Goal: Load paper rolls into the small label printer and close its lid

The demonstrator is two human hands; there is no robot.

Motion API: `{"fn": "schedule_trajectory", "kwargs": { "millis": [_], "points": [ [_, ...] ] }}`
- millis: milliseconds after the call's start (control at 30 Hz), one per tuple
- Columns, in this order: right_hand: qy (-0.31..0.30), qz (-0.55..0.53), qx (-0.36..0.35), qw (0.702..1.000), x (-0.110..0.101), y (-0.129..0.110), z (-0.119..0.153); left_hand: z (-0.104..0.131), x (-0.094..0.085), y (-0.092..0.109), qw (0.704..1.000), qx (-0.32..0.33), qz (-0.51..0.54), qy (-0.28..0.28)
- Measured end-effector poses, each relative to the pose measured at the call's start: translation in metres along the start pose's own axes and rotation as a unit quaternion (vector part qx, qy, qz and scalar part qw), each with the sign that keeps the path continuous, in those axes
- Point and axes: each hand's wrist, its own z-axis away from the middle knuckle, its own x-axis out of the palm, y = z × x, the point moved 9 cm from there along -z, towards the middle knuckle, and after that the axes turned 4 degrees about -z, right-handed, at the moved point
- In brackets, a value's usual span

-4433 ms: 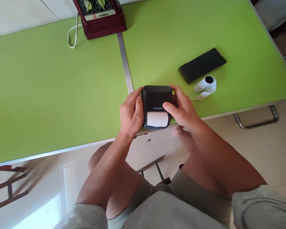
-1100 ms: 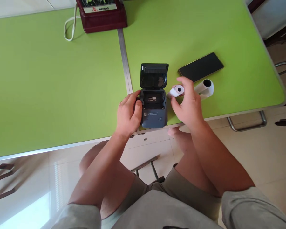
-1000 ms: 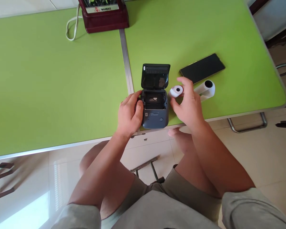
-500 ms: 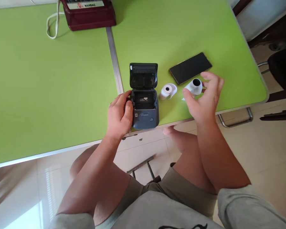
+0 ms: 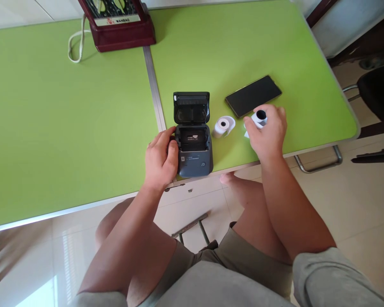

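Note:
A dark blue-grey portable label printer [image 5: 194, 165] stands near the table's front edge, its lid [image 5: 191, 108] raised and its paper bay bare of any roll. My left hand [image 5: 161, 158] grips the printer's left side, thumb against the body and fingers by the back corner. To the right stands a white paper roll [image 5: 222, 128] with a small core and a loose outer end. Beyond it, my right hand [image 5: 270, 134] closes its thumb and fingers around a second white roll with a wide dark core [image 5: 261, 115]. That roll's lower part is partly hidden by the hand.
A black smartphone [image 5: 253, 96] lies behind the rolls. At the back of the green table [image 5: 83, 128] stands a dark red appliance [image 5: 124, 38] with a white cord [image 5: 80, 44]. A metal strip [image 5: 154, 87] crosses the tabletop. A dark chair [image 5: 379, 91] is at the right.
My right hand has closed in around the wide-core roll; its fingers were spread beside it before. The left hand keeps its place on the printer. The view has shifted slightly.

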Motion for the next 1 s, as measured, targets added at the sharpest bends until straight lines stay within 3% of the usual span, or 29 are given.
{"fn": "schedule_trajectory", "kwargs": {
  "millis": [200, 367, 533, 667, 833, 1000],
  "points": [
    [-0.008, -0.110, -0.051, 0.993, -0.003, -0.011, 0.005, 0.001, -0.001, 0.003, 1.000, 0.002, -0.002, -0.002],
    [0.053, -0.277, -0.064, 0.957, -0.016, -0.027, 0.006, 0.000, 0.000, 0.004, 1.000, 0.006, -0.011, -0.004],
    [0.071, -0.265, 0.008, 0.962, -0.011, -0.023, 0.003, 0.000, 0.000, 0.003, 1.000, 0.007, -0.008, -0.001],
    [0.092, -0.280, 0.059, 0.954, -0.004, -0.001, 0.000, 0.000, 0.000, 0.004, 1.000, 0.006, -0.008, -0.002],
    [0.116, -0.347, 0.179, 0.913, 0.006, 0.037, -0.005, 0.002, 0.000, 0.003, 1.000, -0.001, -0.010, -0.004],
    [0.165, -0.394, 0.230, 0.874, 0.002, 0.043, -0.003, 0.002, 0.001, 0.003, 1.000, -0.001, -0.009, -0.004]
  ]
}}
